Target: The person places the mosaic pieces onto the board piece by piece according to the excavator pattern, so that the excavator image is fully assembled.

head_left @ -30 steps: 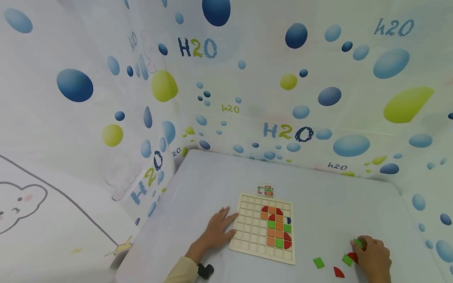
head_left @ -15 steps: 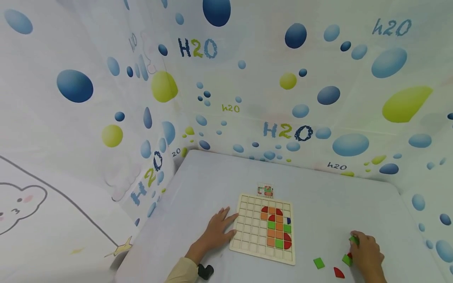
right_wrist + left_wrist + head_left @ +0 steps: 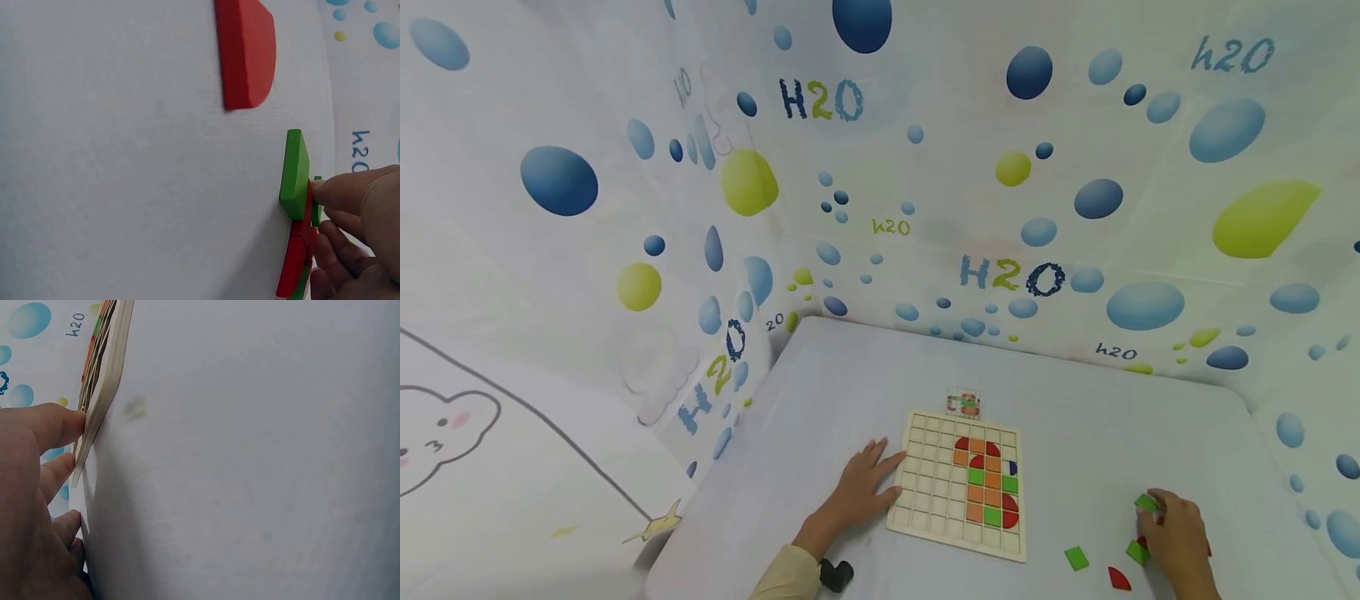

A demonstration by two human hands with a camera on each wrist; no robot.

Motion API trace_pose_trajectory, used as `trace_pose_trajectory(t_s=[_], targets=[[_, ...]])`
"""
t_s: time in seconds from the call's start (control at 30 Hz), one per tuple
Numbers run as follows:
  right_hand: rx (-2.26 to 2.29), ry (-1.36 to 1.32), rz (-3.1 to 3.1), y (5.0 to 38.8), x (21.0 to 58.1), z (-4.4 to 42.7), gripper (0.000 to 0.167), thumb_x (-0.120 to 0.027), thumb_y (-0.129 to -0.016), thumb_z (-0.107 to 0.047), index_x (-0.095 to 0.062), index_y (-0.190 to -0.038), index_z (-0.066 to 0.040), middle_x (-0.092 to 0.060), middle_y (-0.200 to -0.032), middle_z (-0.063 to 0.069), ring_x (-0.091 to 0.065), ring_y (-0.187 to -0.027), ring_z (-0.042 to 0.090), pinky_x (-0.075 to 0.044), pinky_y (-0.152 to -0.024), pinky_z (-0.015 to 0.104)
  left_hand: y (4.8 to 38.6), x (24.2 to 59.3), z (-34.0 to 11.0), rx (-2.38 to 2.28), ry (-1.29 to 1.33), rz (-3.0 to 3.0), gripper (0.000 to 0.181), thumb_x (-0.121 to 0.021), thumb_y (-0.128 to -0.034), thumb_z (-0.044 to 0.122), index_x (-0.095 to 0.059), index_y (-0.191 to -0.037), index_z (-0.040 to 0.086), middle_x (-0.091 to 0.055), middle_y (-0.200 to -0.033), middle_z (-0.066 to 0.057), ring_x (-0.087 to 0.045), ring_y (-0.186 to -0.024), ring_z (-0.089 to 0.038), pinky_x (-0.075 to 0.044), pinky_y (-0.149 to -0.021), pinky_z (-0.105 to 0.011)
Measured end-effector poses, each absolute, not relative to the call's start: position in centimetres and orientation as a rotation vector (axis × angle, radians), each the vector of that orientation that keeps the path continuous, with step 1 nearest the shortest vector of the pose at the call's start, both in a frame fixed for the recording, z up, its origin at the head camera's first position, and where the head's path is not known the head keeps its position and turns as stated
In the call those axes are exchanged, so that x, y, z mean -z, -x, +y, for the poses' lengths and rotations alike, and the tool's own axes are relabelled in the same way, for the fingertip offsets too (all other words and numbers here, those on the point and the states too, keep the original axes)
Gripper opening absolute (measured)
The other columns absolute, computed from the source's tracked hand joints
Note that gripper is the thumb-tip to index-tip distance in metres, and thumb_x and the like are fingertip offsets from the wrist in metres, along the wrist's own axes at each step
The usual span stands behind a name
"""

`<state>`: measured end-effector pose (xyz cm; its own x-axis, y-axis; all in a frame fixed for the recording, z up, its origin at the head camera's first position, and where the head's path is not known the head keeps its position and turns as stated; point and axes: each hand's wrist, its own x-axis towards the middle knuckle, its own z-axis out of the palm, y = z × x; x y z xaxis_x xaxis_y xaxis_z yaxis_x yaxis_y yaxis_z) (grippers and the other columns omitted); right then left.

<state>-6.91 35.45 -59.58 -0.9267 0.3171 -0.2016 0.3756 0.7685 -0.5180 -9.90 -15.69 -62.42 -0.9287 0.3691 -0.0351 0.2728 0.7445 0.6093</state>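
Note:
My left hand (image 3: 861, 487) lies spread at the left edge of a pale wooden grid board (image 3: 925, 492); in the left wrist view its thumb and a finger touch the board's side (image 3: 109, 381). Orange, red, green and blue tiles fill part of the board's right half. Off to the right, my right hand (image 3: 1176, 533) pinches a green square tile (image 3: 1146, 502) between thumb and index finger, low over the table. Under and beside that hand lie another green tile (image 3: 1137, 552) and red pieces (image 3: 290, 265), partly hidden.
A loose green tile (image 3: 1077, 557) and a red quarter-round tile (image 3: 1118, 578) lie between board and right hand. A small pattern card (image 3: 963, 402) sits behind the board. A black object (image 3: 836, 575) rests by the left sleeve. Printed walls (image 3: 925, 275) enclose the table.
My right hand has shifted left and slightly away from me, with the green tile at its fingertips. The left hand and the board have stayed put.

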Motion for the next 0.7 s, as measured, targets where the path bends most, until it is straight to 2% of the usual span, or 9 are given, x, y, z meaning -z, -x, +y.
trace_pose_trajectory(t_s=[0.13, 0.27, 0.33, 0.53, 0.7], targets=[[0.851, -0.497, 2.881, 6.9, 59.5, 35.7, 0.047, -0.06, -0.1, -0.006, -0.048, -0.137, 0.019, -0.046, -0.132, 0.046, -0.046, -0.122, 0.06, -0.045, -0.095, 0.072, 9.9, 62.5, -15.6, -0.937, -0.515, 2.79, 0.057, -0.062, -0.1027, 0.033, -0.052, -0.157, 0.021, -0.033, -0.17, -0.019, -0.026, -0.159, -0.045, -0.023, -0.124, -0.069], [0.863, -0.413, 2.916, 7.0, 59.6, 35.6, 0.043, -0.057, -0.101, -0.003, -0.05, -0.136, 0.021, -0.049, -0.13, 0.047, -0.048, -0.12, 0.06, -0.044, -0.096, 0.072, 9.9, 62.6, -15.6, -0.932, -0.507, 2.796, 0.057, -0.061, -0.1024, 0.033, -0.052, -0.157, 0.021, -0.033, -0.17, -0.02, -0.026, -0.159, -0.045, -0.023, -0.124, -0.069], [0.853, -0.441, 2.926, 7.0, 59.8, 35.4, 0.042, -0.057, -0.101, -0.003, -0.05, -0.135, 0.02, -0.048, -0.13, 0.046, -0.047, -0.121, 0.061, -0.044, -0.097, 0.072, 10.0, 62.6, -15.6, -0.929, -0.508, 2.798, 0.057, -0.062, -0.1023, 0.034, -0.052, -0.157, 0.021, -0.033, -0.17, -0.019, -0.026, -0.159, -0.044, -0.023, -0.124, -0.069], [0.78, -0.597, 2.932, 7.3, 59.8, 34.2, 0.04, -0.06, -0.102, -0.005, -0.052, -0.135, 0.017, -0.047, -0.129, 0.046, -0.049, -0.118, 0.063, -0.046, -0.088, 0.069, 10.1, 62.8, -15.6, -0.912, -0.518, 2.807, 0.057, -0.061, -0.1026, 0.034, -0.052, -0.157, 0.022, -0.034, -0.17, -0.019, -0.027, -0.159, -0.044, -0.024, -0.124, -0.068], [0.762, -0.569, 2.953, 7.8, 59.6, 33.3, 0.04, -0.061, -0.102, -0.006, -0.054, -0.134, 0.017, -0.048, -0.128, 0.047, -0.05, -0.117, 0.064, -0.046, -0.088, 0.071, 10.0, 62.8, -15.6, -0.917, -0.53, 2.803, 0.057, -0.061, -0.1027, 0.033, -0.052, -0.157, 0.022, -0.034, -0.17, -0.019, -0.027, -0.158, -0.044, -0.025, -0.124, -0.069]])
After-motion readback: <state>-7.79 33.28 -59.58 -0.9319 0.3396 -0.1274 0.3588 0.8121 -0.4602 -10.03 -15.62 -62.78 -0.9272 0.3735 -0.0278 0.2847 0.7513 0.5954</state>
